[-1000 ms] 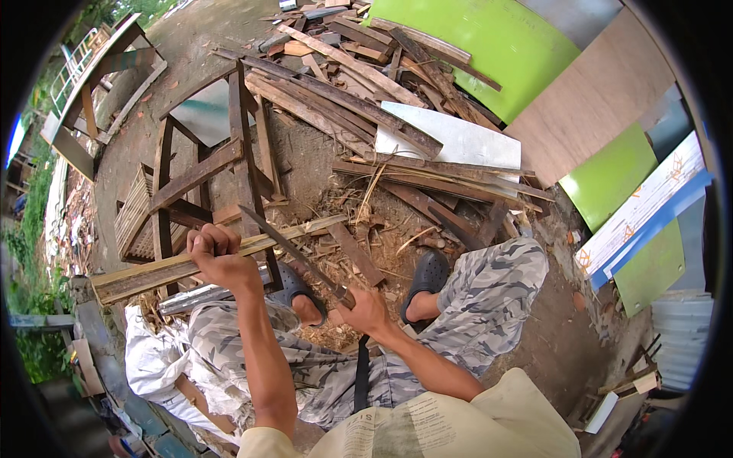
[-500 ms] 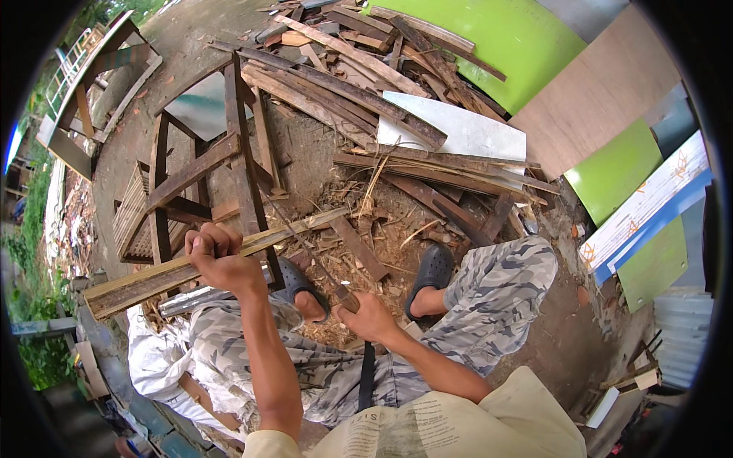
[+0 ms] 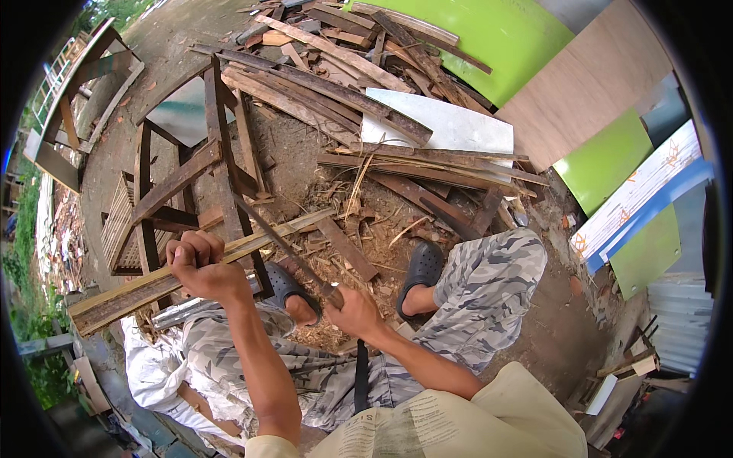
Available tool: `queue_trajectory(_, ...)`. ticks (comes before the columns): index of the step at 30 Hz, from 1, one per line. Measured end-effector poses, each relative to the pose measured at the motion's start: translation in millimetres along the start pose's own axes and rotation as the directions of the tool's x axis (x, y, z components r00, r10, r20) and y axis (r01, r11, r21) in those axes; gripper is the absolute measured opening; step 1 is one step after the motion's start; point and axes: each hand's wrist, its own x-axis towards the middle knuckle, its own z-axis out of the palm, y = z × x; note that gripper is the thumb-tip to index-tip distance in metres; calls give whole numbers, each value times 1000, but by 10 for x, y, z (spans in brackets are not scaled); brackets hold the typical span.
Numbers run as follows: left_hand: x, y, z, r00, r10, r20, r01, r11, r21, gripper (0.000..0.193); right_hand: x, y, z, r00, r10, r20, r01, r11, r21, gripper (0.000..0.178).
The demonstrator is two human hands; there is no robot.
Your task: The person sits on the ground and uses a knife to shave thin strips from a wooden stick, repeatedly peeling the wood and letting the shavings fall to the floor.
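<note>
My left hand (image 3: 200, 267) is closed around a long strip of wood (image 3: 130, 296), with yellowish edges and a darker middle, that slants up from lower left to the right. My right hand (image 3: 355, 311) grips the wooden handle of a machete (image 3: 294, 258). Its long, narrow dark blade points away to the upper left and crosses the strip just beyond my left hand; whether it touches the wood I cannot tell. Behind the strip stands a dark wooden frame (image 3: 217, 153), and the strip appears to lean on it. Wood shavings (image 3: 321, 332) cover the ground between my feet.
A heap of old boards (image 3: 328, 91) lies ahead, with a white sheet (image 3: 458, 126) among it. Green panels (image 3: 611, 160) and a plywood sheet (image 3: 588, 76) lie to the right. A slatted wooden piece (image 3: 130, 229) rests by the frame. White sacking (image 3: 153, 366) is at my left.
The machete blade has swung slightly left and shows more of its flat side. My left hand keeps its hold on the wood strip. The whole view has shifted a little.
</note>
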Motion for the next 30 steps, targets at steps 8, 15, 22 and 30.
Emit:
queue_trajectory(8, 16, 58, -50, 1000, -9, 6, 9, 1000, -15, 28, 295, 356, 92, 990, 97, -103, -96, 995, 18, 26)
queue_trajectory(15, -42, 62, 24, 999, -15, 40, 17, 999, -43, 28, 383, 720, 235, 988, 119, -95, -122, 992, -32, 31)
queue_trajectory(22, 74, 0, -167, 999, -9, 52, 14, 996, -92, 29, 258, 391, 127, 993, 113, -17, -114, 991, -67, 30)
queue_trajectory(30, 133, 122, -302, 981, -4, 194, 46, 976, -211, 33, 494, 1059, 53, 966, 234, -107, -246, 962, -117, 30)
